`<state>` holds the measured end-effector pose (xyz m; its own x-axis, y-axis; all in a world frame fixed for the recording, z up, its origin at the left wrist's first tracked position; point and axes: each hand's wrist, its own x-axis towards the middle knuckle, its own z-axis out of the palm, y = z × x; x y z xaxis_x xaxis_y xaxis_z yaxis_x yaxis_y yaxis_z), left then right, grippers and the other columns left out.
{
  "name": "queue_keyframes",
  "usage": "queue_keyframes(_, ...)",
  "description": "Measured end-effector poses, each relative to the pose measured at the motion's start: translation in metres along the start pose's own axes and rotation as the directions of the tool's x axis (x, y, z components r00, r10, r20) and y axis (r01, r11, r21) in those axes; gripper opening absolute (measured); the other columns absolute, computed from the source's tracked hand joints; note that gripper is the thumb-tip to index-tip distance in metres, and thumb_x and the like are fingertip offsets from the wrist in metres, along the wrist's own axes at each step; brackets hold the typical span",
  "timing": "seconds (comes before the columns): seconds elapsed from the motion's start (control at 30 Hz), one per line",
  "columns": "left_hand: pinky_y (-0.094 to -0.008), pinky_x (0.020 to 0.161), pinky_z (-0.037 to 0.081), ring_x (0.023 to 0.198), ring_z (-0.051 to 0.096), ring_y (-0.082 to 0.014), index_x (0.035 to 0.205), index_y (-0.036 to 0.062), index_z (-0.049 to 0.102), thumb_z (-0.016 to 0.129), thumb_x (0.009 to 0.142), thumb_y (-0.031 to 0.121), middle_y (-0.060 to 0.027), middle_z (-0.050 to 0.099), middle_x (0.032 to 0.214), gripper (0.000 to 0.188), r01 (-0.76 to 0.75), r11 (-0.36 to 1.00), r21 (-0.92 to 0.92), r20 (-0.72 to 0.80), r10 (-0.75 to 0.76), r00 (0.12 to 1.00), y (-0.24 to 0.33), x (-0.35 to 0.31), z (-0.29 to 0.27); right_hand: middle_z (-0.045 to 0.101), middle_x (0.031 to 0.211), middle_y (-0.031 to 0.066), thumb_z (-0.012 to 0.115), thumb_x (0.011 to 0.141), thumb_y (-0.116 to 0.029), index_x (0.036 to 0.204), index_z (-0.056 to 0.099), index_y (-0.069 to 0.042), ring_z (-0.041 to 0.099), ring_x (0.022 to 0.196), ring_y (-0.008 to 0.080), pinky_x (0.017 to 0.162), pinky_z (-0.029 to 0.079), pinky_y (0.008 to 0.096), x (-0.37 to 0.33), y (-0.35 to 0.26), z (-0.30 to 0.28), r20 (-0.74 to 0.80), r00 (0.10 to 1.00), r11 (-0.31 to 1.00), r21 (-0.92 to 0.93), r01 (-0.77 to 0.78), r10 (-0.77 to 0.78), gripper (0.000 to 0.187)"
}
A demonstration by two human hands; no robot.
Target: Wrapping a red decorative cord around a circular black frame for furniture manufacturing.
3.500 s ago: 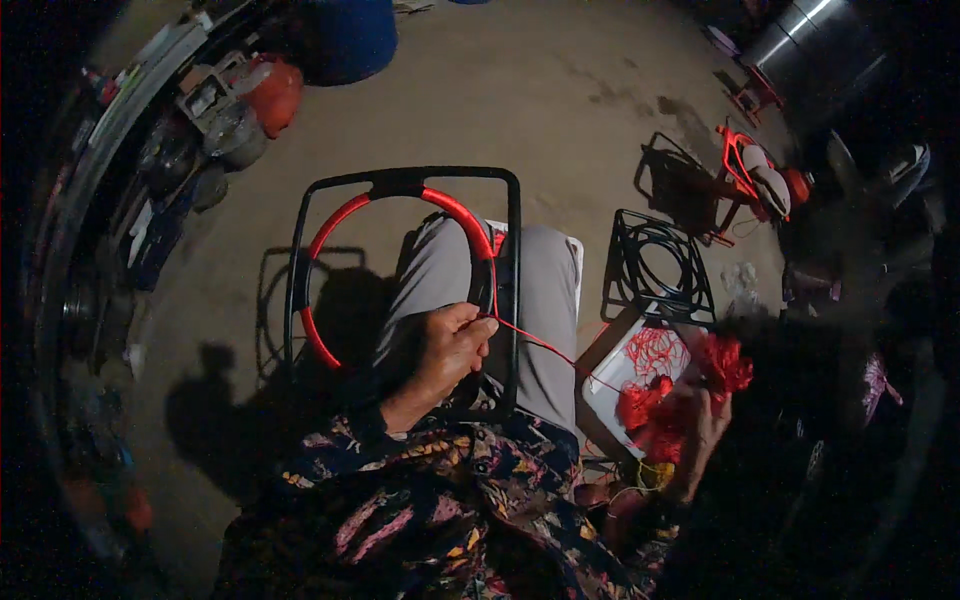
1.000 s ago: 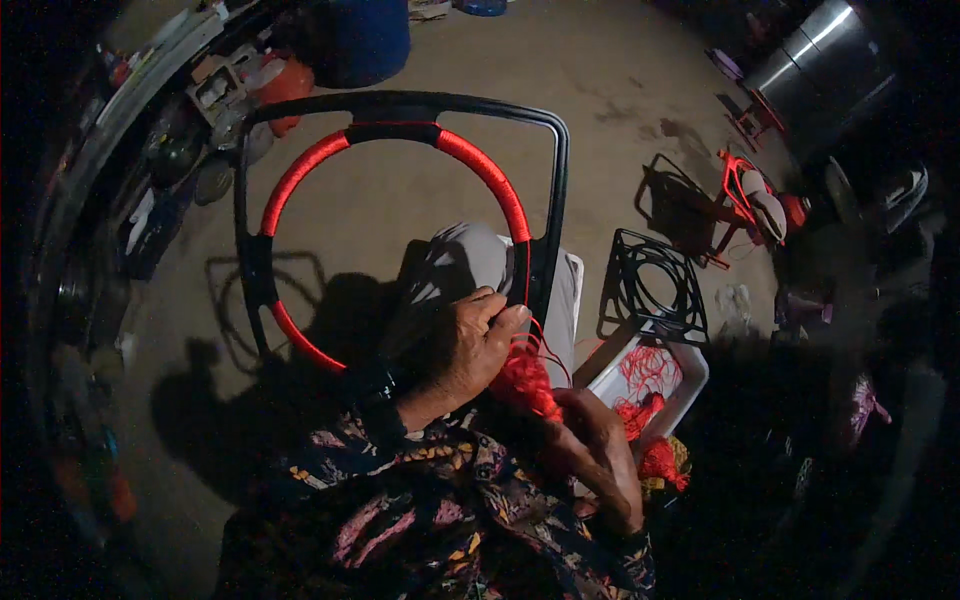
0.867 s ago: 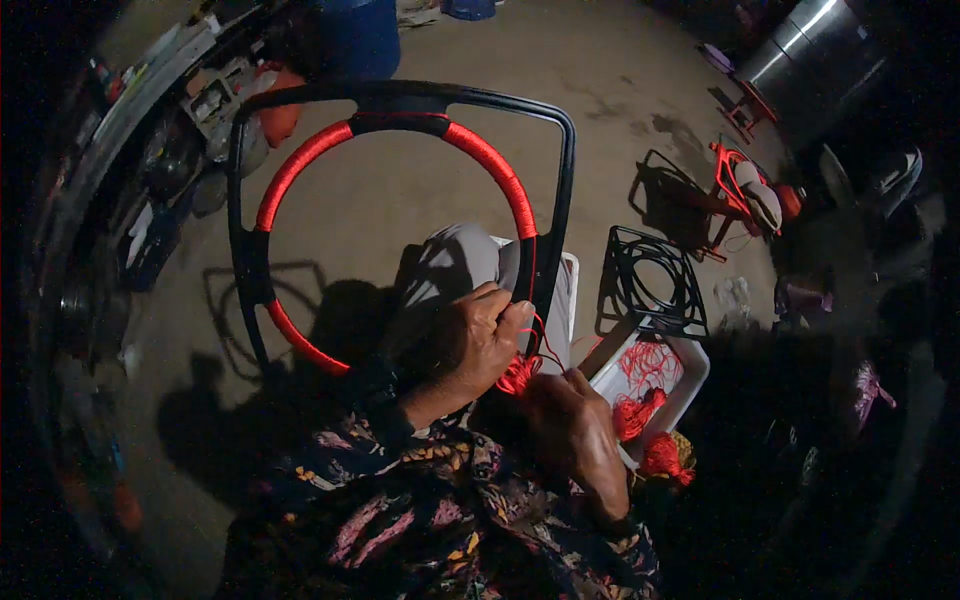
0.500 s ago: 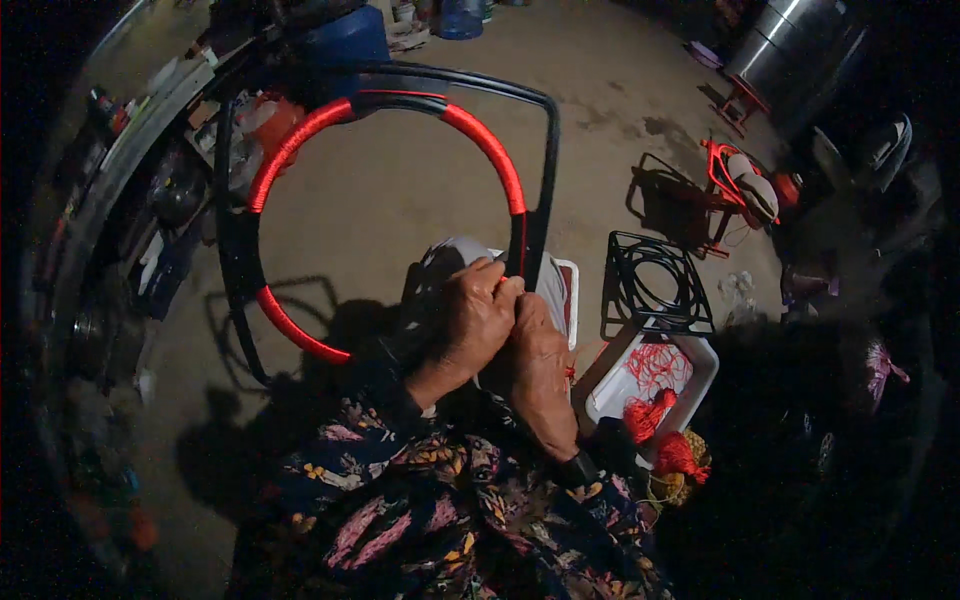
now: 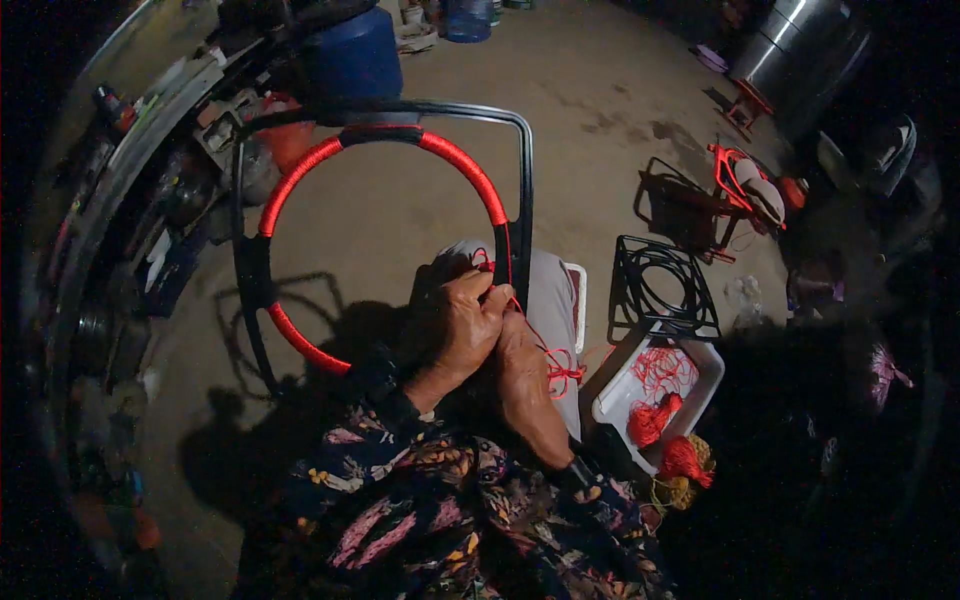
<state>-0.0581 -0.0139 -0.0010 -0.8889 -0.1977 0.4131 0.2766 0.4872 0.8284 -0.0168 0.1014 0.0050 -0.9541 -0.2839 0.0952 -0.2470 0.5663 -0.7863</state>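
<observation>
A black frame point(image 5: 528, 175), squared outside with a round ring inside, stands tilted before me. Glossy red cord point(image 5: 462, 165) is wound round several arcs of the ring, and black stretches show between them. My left hand point(image 5: 462, 328) is closed at the ring's lower right, pinching the red cord against it. Pressed close beside it, my right hand point(image 5: 528, 370) is also closed on the cord; its fingertips are partly hidden. Loose red cord loops point(image 5: 563, 372) hang by my right wrist over my grey-trousered leg point(image 5: 550, 285). A smaller loop sticks up above my left fingers.
On the right, a white tray point(image 5: 708, 385) holds tangled red cord, with red and yellow bundles point(image 5: 686, 460) at its near corner. A second black frame point(image 5: 664, 290) leans by its far edge. Beyond stands a red stool point(image 5: 735, 195). Clutter and a blue barrel point(image 5: 355, 55) lie left.
The black frame has come lower and slightly nearer, its top edge moving down. Both hands have shifted a little down and left. Loose cord loops now show beside both hands.
</observation>
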Motion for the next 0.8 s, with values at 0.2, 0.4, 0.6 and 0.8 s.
queue_keyframes(0.2, -0.037, 0.054, 0.038, 0.057, 0.051, -0.0297, 0.068, -0.0009, 0.055, 0.064, 0.083, 0.017, -0.0153, 0.051, 0.062, 0.025, 0.013, 0.999, 0.03, -0.063, -0.011, 0.998, -0.018, -0.036, -0.009, 0.059, 0.096, 0.0183, 0.049, 0.084, 0.002, 0.101, 0.058, -0.003, 0.059, 0.083, 0.0303, 0.067, 0.045, 0.0355, -0.008, 0.003, -0.032, -0.023, 0.933, 0.903, -0.259, 0.342, -0.36, 0.02)
queue_keyframes(0.4, -0.0392, 0.052, 0.037, 0.056, 0.048, -0.0334, 0.071, -0.0018, 0.052, 0.063, 0.083, 0.009, -0.0171, 0.049, 0.063, 0.019, -0.007, 1.0, -0.006, 0.008, 0.007, 1.0, 0.007, -0.045, -0.017, 0.062, 0.072, 0.0069, 0.058, 0.09, -0.016, 0.091, 0.061, 0.003, 0.057, 0.063, 0.0132, 0.057, 0.044, 0.0262, 0.044, 0.019, -0.065, 0.135, 0.991, 0.954, 0.295, -0.05, 0.01, 0.019)
queue_keyframes(0.6, -0.0361, 0.05, 0.036, 0.054, 0.048, -0.0289, 0.07, -0.0021, 0.052, 0.063, 0.082, 0.008, -0.0148, 0.047, 0.061, 0.019, 0.009, 0.992, -0.122, -0.004, -0.009, 1.0, -0.006, -0.059, -0.026, 0.062, 0.07, 0.0047, 0.051, 0.094, -0.035, 0.094, 0.064, 0.003, 0.059, 0.068, 0.0127, 0.058, 0.046, 0.0294, 0.079, 0.029, -0.073, 0.561, 0.806, 0.828, 0.35, -0.438, 0.189, 0.04)
queue_keyframes(0.8, -0.0316, 0.051, 0.037, 0.053, 0.048, -0.0191, 0.072, -0.0029, 0.056, 0.065, 0.08, 0.007, -0.0126, 0.048, 0.06, 0.016, 0.026, 0.979, -0.204, -0.044, -0.035, 0.998, 0.0, -0.058, -0.024, 0.064, 0.087, 0.0032, 0.049, 0.095, -0.031, 0.108, 0.061, 0.0, 0.06, 0.074, 0.0145, 0.068, 0.047, 0.026, 0.078, 0.134, -0.012, 0.488, 0.842, 0.962, 0.019, -0.272, 0.228, 0.036)
